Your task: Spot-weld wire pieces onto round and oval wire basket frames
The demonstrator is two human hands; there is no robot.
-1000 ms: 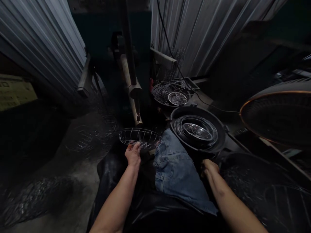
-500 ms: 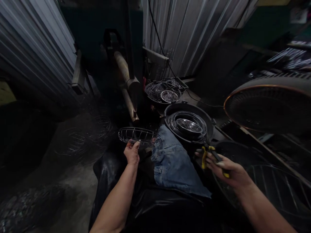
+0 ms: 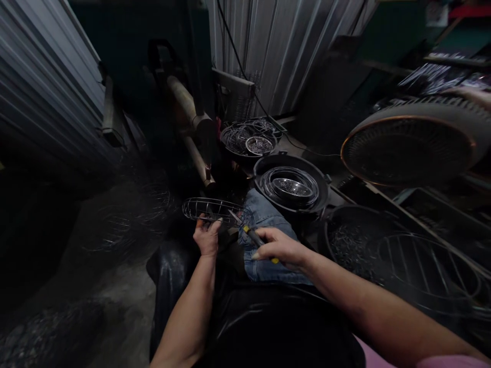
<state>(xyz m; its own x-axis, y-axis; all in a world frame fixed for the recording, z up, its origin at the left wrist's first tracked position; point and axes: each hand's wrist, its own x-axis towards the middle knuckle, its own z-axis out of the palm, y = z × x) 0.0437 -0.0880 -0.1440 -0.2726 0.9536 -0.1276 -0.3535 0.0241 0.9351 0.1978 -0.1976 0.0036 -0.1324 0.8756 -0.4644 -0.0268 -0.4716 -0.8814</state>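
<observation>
My left hand point(image 3: 207, 238) grips the near rim of an oval wire basket point(image 3: 211, 210) held level above my knee. My right hand point(image 3: 279, 247) is closed round yellow-handled pliers point(image 3: 250, 234), whose tip points left and reaches the basket's right end. Under both hands lies my lap, with a blue denim cloth point(image 3: 268, 240) over a black glossy apron point(image 3: 264, 327).
Two black tubs hold shiny wire rings: one near point(image 3: 290, 187), one farther back point(image 3: 247, 143). A round fan guard point(image 3: 410, 148) stands at the right, a wire grille point(image 3: 425, 266) below it. A machine's arm point(image 3: 191, 128) rises ahead. Corrugated metal sheets wall both sides.
My right hand came up from the right side holding the pliers and swung left to the basket. The left hand kept hold of the basket. My view shifted to the right.
</observation>
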